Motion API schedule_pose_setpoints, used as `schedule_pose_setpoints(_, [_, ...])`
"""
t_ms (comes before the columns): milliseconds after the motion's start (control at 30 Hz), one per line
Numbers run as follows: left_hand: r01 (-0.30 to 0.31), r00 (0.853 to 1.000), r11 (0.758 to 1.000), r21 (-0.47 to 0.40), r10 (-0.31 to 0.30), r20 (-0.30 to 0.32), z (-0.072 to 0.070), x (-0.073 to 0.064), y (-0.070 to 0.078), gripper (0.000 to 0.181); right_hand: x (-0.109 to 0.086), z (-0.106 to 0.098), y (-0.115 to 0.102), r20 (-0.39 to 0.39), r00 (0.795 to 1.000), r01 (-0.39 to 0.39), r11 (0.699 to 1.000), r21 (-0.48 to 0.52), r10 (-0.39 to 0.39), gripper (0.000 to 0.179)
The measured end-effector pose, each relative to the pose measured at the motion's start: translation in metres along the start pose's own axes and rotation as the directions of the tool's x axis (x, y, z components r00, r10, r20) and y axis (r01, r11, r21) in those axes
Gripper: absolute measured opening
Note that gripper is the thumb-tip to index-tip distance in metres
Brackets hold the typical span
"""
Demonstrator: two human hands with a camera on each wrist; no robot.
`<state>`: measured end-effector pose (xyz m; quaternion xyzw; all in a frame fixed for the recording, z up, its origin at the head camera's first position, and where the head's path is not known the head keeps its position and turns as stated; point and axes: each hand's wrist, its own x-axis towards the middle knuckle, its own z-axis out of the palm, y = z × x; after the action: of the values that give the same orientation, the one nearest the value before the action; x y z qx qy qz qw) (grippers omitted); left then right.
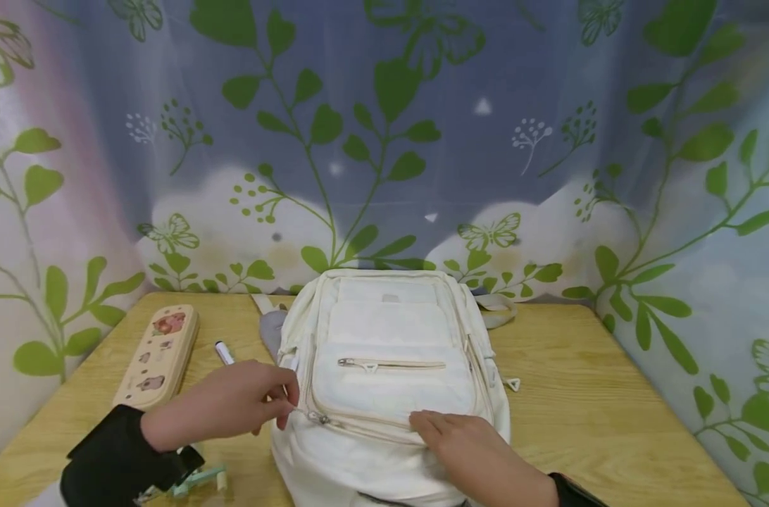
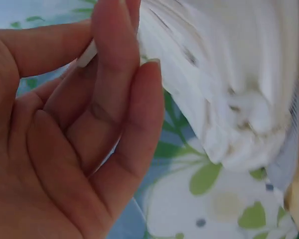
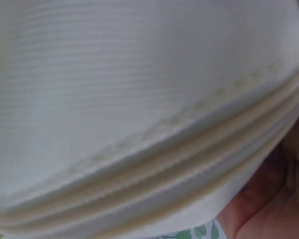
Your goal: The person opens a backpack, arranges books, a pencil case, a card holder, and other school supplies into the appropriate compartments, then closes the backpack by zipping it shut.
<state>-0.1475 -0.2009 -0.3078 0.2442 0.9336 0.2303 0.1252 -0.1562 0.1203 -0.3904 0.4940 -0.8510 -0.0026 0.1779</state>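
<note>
A white backpack (image 1: 384,398) lies on the wooden table, its front pocket facing up. At the pocket's lower left corner, my left hand (image 1: 245,398) pinches the zipper pull (image 1: 300,410) between thumb and fingers, with the metal slider (image 1: 319,417) just beyond. Only a small pale end of the pull (image 2: 87,55) shows between the fingers in the left wrist view. My right hand (image 1: 470,451) rests with extended fingers on the bag's front, below the pocket's lower edge. Cream zipper bands (image 3: 154,184) run close to that palm in the right wrist view.
Left of the bag are a cream pencil case (image 1: 159,352) with printed pictures and a white marker (image 1: 224,352) with a dark end. A light green item (image 1: 197,480) lies near the left wrist. A grey piece (image 1: 272,331) and a strap (image 1: 500,313) flank the bag. Patterned curtains (image 1: 384,141) surround the table.
</note>
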Motion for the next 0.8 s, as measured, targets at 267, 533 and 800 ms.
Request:
schedule_pose_setpoints(267, [0.075, 0.951, 0.886, 0.458, 0.075, -0.3, 0.002, 0.023, -0.025, 0.019, -0.005, -0.001, 0.0, -0.047, 0.999, -0.016, 1.0, 0.025, 0.017, 0.041])
schedule_pose_setpoints(533, [0.178, 0.916, 0.82, 0.544, 0.065, -0.397, -0.004, 0.062, -0.058, 0.026, -0.006, -0.001, 0.002, -0.099, 0.995, 0.007, 1.0, 0.022, -0.005, 0.039])
schedule_pose_setpoints(800, [0.25, 0.925, 0.837, 0.487, -0.058, -0.375, -0.008, 0.095, -0.078, 0.018, -0.007, -0.003, 0.013, -0.163, 0.987, 0.023, 0.998, 0.057, -0.013, 0.034])
